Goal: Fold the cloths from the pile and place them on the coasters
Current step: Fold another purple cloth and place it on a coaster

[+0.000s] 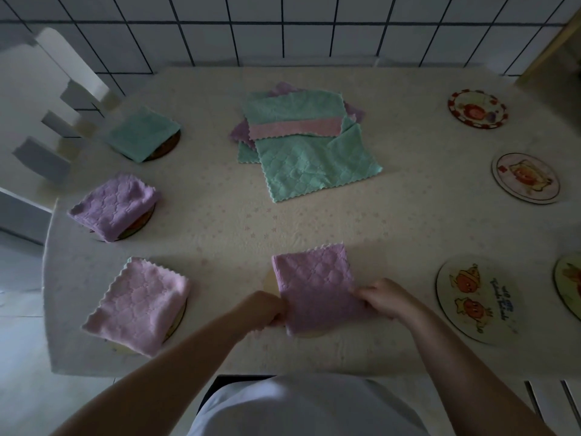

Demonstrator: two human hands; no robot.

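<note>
1. Two risks stood out: the folded purple cloth (316, 287) could open or land off its half-hidden coaster (269, 283), because both hands pinched only its near corners.
2. Left hand (262, 308) and right hand (382, 298) had curled fingers gripping it, near the tabletop's (220, 221) front edge.
3. It looked quilted, soft, with scalloped edges.

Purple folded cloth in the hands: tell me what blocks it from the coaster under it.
Nothing visible does. The purple folded cloth, pinched by the left hand and right hand, already lies over the coaster, whose edge shows beside it.
</note>
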